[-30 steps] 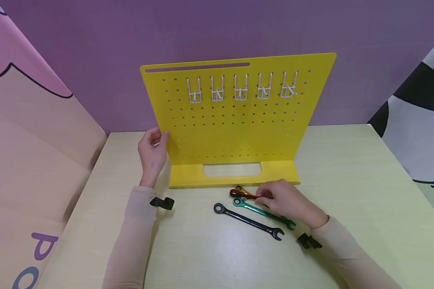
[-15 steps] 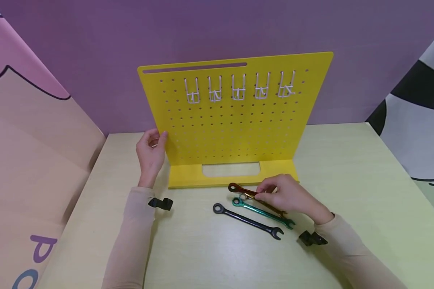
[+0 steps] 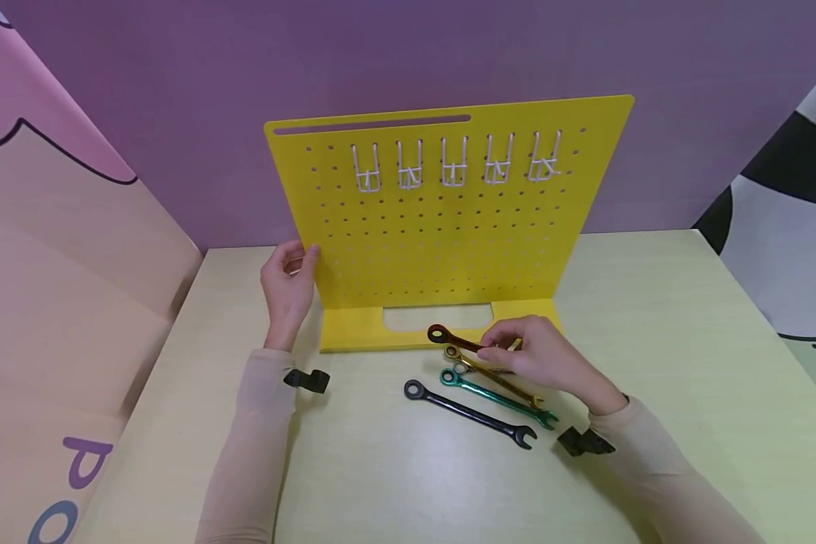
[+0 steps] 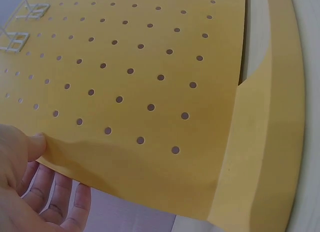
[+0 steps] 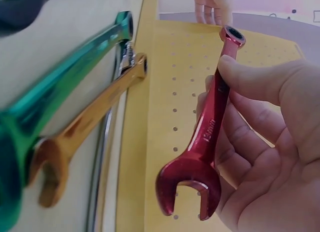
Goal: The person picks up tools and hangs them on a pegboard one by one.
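Note:
In my right hand (image 3: 540, 355) a red combination wrench (image 5: 212, 111) is pinched between thumb and fingers, its ring end pointing left over the pegboard's base. My left hand (image 3: 288, 287) holds the left edge of the yellow pegboard (image 3: 435, 234), thumb on the front and fingers behind. Beneath the red wrench lie a gold wrench (image 3: 493, 375) and a silver wrench (image 3: 461, 368), which the gold one partly covers. A green wrench (image 3: 496, 395) and a black wrench (image 3: 469, 413) lie nearer to me.
Several white wire hooks (image 3: 454, 162) hang in a row on the upper pegboard. The board stands on a flat yellow base (image 3: 350, 329) with a cutout, on a pale wooden table (image 3: 353, 468). A purple wall (image 3: 408, 53) rises behind.
The red wrench has been lifted off the other wrenches and moved slightly away from me in the right hand, baring the gold and silver ones. The left hand stays on the pegboard edge.

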`<action>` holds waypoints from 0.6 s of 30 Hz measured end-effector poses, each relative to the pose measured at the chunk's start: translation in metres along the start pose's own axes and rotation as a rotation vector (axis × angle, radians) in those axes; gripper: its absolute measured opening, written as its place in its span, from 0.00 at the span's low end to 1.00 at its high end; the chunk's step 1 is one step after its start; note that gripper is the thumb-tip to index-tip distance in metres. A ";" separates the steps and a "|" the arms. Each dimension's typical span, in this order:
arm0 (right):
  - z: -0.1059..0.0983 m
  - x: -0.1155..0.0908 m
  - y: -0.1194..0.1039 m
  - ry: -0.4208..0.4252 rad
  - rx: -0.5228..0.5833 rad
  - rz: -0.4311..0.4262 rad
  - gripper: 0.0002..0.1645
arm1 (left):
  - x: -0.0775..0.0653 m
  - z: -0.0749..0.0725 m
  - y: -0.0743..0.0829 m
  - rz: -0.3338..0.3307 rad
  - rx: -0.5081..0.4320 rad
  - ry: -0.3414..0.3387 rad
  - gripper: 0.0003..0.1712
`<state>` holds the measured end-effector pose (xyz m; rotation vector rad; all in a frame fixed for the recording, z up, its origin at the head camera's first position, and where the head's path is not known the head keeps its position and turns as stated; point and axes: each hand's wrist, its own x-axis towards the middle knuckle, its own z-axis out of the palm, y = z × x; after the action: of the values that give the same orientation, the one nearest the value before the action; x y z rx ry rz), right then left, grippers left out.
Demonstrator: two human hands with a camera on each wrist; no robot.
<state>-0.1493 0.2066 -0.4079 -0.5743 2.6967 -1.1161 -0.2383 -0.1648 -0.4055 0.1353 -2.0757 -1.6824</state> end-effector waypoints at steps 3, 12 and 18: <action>-0.001 0.002 -0.004 0.014 0.014 -0.002 0.04 | 0.000 0.001 0.000 0.004 0.001 0.007 0.17; -0.004 0.009 -0.016 0.071 0.048 0.014 0.04 | 0.000 0.002 -0.004 0.013 0.001 0.022 0.17; -0.005 0.013 -0.025 0.094 0.061 0.038 0.05 | 0.000 0.003 -0.005 0.027 -0.008 0.021 0.17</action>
<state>-0.1552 0.1886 -0.3869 -0.4706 2.7291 -1.2404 -0.2406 -0.1635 -0.4104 0.1214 -2.0461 -1.6657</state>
